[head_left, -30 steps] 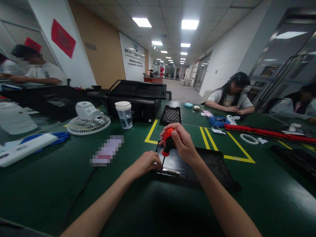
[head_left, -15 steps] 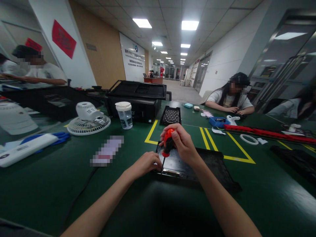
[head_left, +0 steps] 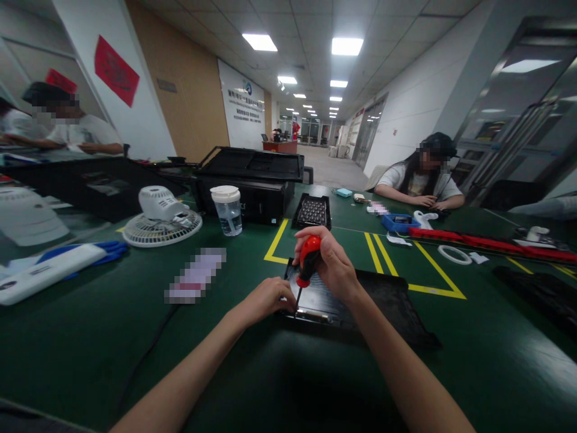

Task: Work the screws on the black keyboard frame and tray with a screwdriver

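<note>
My right hand (head_left: 331,264) is wrapped round the red and black handle of a screwdriver (head_left: 310,255), which points down. The screwdriver's tip meets the near left part of a black plastic panel (head_left: 383,300), beside a small silvery strip (head_left: 313,315). Close to the tip, my left hand (head_left: 269,299) has its fingers pressed together at the panel's left edge. Whatever those fingers hold is too small or hidden to make out. The panel lies flat on the green table (head_left: 216,373).
Behind the panel stand a black tray (head_left: 312,211), a large black case (head_left: 252,195) and a lidded cup (head_left: 229,210). A white fan (head_left: 162,219) and a blurred phone (head_left: 197,276) lie left. A blue box (head_left: 399,222) and white ring (head_left: 454,255) are right; a person (head_left: 421,174) sits beyond.
My right hand has turned slightly round the screwdriver's handle. My left hand and the panel look unmoved. At the far right, a person has leaned mostly out of view.
</note>
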`<state>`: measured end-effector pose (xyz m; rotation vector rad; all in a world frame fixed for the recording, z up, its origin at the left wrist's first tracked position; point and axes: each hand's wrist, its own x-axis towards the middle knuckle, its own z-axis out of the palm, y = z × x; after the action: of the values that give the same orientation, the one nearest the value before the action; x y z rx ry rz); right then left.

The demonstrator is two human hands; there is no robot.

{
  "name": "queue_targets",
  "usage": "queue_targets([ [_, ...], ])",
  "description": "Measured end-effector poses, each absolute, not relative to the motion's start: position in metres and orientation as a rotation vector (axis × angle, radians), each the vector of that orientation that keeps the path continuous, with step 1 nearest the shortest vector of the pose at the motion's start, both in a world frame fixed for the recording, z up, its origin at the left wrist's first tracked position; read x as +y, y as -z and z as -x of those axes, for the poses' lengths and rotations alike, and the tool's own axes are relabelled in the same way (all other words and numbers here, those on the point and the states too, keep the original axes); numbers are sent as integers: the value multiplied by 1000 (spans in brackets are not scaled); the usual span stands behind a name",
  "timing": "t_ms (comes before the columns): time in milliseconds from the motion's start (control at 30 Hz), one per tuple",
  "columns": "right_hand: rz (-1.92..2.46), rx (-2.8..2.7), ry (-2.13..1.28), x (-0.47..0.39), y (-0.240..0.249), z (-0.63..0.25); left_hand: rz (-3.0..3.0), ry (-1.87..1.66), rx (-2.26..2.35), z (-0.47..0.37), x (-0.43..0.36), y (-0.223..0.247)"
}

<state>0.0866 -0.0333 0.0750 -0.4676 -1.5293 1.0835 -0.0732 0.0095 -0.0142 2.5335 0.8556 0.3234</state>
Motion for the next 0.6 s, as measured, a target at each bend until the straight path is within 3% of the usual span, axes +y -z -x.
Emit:
queue_targets([
  [233,448,-1569,-1114,-33,-75,-89,-2508,-393,852,75,8,9],
  [433,510,-1585,-1114,-34,-75,-92,-2334,-727,1246,79,17,13],
  [600,511,-1598,-1121,-36,-77,-93,-2220,-611,1465,73,16,23],
])
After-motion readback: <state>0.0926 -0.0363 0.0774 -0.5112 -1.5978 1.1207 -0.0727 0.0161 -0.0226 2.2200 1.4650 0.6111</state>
